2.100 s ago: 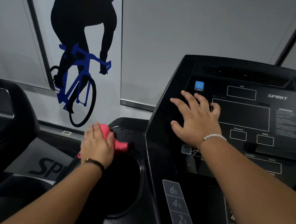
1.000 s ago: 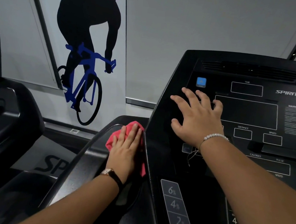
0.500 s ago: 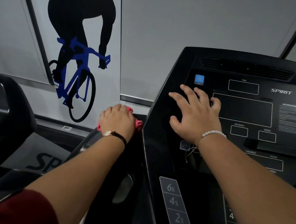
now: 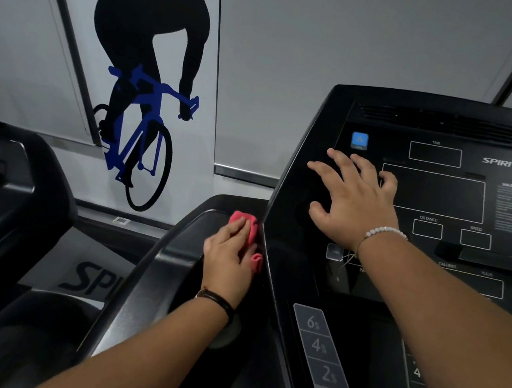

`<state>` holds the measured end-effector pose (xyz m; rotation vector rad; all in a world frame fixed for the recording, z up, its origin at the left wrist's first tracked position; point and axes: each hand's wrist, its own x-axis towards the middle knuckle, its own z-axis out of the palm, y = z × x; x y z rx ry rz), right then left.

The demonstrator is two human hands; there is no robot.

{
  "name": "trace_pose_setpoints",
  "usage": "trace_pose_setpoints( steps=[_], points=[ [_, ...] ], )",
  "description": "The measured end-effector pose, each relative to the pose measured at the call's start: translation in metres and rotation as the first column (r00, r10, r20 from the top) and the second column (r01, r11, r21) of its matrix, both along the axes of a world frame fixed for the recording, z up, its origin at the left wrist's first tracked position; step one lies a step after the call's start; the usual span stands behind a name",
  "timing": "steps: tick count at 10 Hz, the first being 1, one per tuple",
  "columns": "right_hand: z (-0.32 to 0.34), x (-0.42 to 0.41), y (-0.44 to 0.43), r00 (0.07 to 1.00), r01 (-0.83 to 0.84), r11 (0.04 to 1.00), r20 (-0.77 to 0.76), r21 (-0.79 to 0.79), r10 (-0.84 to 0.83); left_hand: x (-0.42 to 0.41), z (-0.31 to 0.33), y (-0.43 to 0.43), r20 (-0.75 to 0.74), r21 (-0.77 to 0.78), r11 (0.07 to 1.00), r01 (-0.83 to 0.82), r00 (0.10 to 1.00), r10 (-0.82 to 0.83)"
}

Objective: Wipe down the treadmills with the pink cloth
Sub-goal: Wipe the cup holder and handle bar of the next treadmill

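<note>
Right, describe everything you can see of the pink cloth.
The pink cloth is a small, soft-looking rag, crumpled rather than flat. The left hand covers most of it, fingers pressing it down; one bunch shows past the fingertips, a fold beside the palm. It lies on the treadmill's black side ledge, against the left edge of the console.

The light is dim and even, falling softly from overhead, and the pale wall (image 4: 325, 59) renders as flat grey. The black treadmill console (image 4: 438, 194) loses most of its surface detail, with a faint sheen along its left edge and a brighter streak on the grey handrail (image 4: 166, 257). Shadows are soft and deepest in the lower left corner. The wide lens bends the wall's vertical strips near the edges. The console's small warning text is blurred.
</note>
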<state>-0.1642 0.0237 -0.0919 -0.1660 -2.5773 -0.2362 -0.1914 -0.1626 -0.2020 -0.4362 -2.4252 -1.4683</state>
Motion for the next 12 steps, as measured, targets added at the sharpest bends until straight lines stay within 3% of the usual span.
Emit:
trace_pose_setpoints(
  steps=[1,2,3,4,5,6,7,9,10,11,12],
  points=[
    [0.001,0.000,0.000,1.000,0.004,1.000,0.003,-0.006,-0.004,0.027,-0.012,-0.004,0.222,0.286,0.955,0.081,0.964,-0.149],
    [0.003,0.001,0.001,1.000,0.013,1.000,0.011,-0.014,-0.013,0.044,-0.020,-0.016,0.313,0.256,0.947,0.196,0.910,-0.273],
    [0.001,0.001,-0.002,1.000,0.017,1.000,0.017,-0.008,-0.017,0.049,-0.017,-0.036,0.335,0.072,0.912,0.403,0.852,-0.403],
    [0.002,0.002,-0.002,0.999,0.027,1.000,0.023,-0.004,-0.027,0.060,-0.009,-0.048,0.236,-0.192,0.818,0.542,0.834,-0.498],
    [0.002,0.002,-0.003,0.999,0.033,0.999,0.024,-0.001,-0.033,0.070,-0.007,-0.049,0.121,-0.401,0.770,0.497,0.861,-0.493],
    [0.001,0.002,-0.003,0.999,0.037,0.999,0.027,0.003,-0.037,0.070,-0.007,-0.042,0.045,-0.408,0.826,0.388,0.913,-0.407],
    [0.002,0.002,-0.003,0.999,0.038,0.999,0.028,0.004,-0.039,0.056,-0.003,-0.032,0.069,-0.399,0.863,0.309,0.949,-0.307],
    [0.001,0.002,-0.004,0.999,0.037,0.999,0.024,0.003,-0.038,0.038,0.005,-0.019,0.052,-0.510,0.836,0.201,0.978,-0.204],
    [0.002,0.003,-0.004,0.999,0.038,0.999,0.022,-0.001,-0.038,0.045,-0.006,-0.022,0.085,-0.364,0.910,0.199,0.980,-0.180],
    [0.001,0.002,-0.004,0.999,0.032,0.999,0.020,-0.004,-0.032,0.059,-0.012,-0.038,0.124,-0.300,0.889,0.346,0.938,-0.323],
    [0.002,0.002,-0.003,0.999,0.026,1.000,0.022,-0.001,-0.026,0.077,-0.009,-0.049,0.133,-0.341,0.788,0.513,0.856,-0.500]
  ],
)
